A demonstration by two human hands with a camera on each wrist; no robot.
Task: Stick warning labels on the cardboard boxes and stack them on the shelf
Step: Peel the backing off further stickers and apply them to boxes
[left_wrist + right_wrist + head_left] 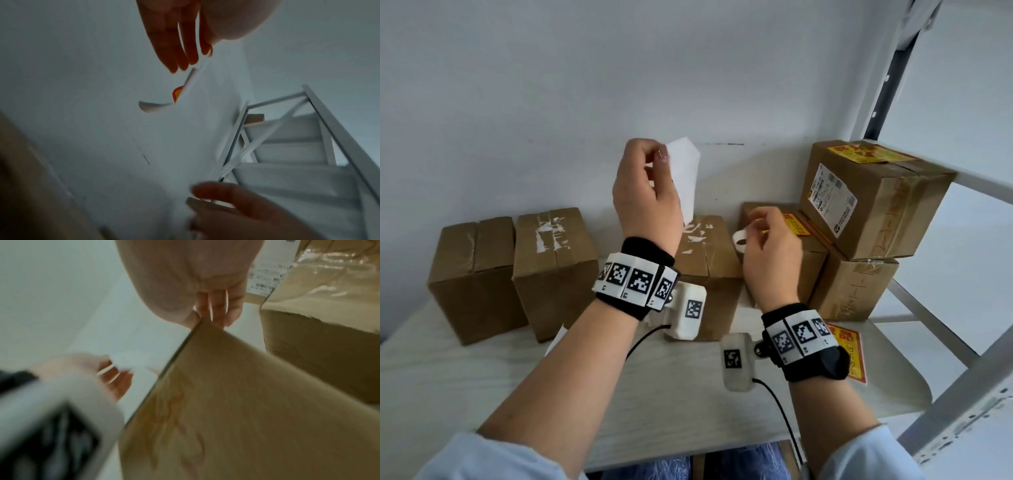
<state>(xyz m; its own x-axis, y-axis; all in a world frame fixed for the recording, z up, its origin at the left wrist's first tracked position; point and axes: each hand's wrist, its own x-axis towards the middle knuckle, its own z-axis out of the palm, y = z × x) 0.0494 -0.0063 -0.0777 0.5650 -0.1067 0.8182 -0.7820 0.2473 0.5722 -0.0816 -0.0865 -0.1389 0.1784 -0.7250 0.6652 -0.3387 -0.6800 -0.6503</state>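
My left hand [661, 161] is raised in front of the wall and pinches a white backing sheet [685, 174] that hangs down from it. Lower and to the right, my right hand [753, 233] pinches a warning label [739, 240] with a curled white end; the head view shows a gap between label and sheet. In the right wrist view my right hand [205, 319] holds that label [236, 394] by a corner, its tan back with faint red print facing the camera. Three plain cardboard boxes [554, 270] stand in a row on the table below my hands.
At the right, three boxes are stacked; the top box [873, 205] and a lower one [808, 253] show yellow-red labels. Another label sheet [854, 356] lies on the wood-look table [482, 383]. A grey metal shelf frame [887, 75] rises at the right.
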